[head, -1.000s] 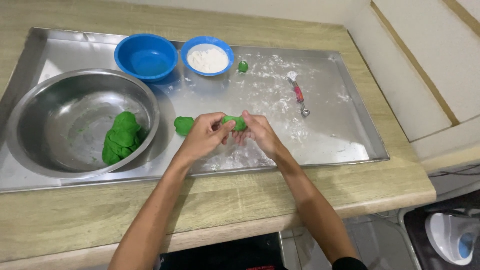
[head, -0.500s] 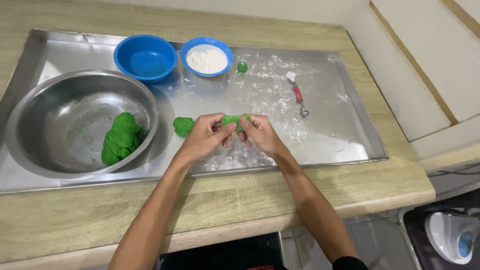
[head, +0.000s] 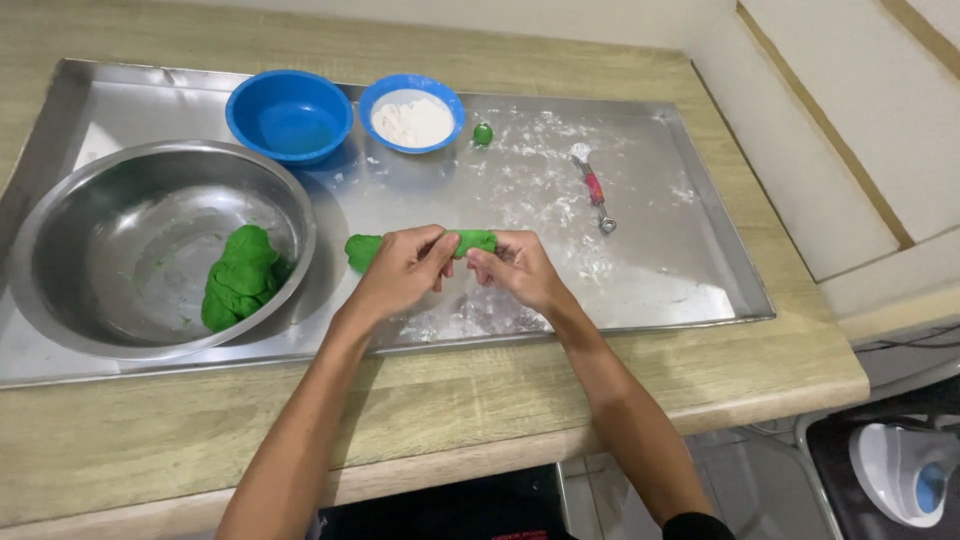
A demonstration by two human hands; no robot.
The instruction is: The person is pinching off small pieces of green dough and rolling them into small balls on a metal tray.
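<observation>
Hands over floured tray [head: 700, 250], left hand [head: 400, 272] and right hand [head: 515, 270] both pinching green dough roll [head: 470, 241], dough lump [head: 240, 278] in steel bowl [head: 60, 250], two blue bowls behind.

This is a home kitchen. A wood-look counter [head: 420, 400] carries a floured steel tray [head: 700, 250], a steel mixing bowl [head: 60, 250] with green dough [head: 240, 280], a blue bowl of flour [head: 412, 115] and an empty blue bowl [head: 288, 115].
</observation>
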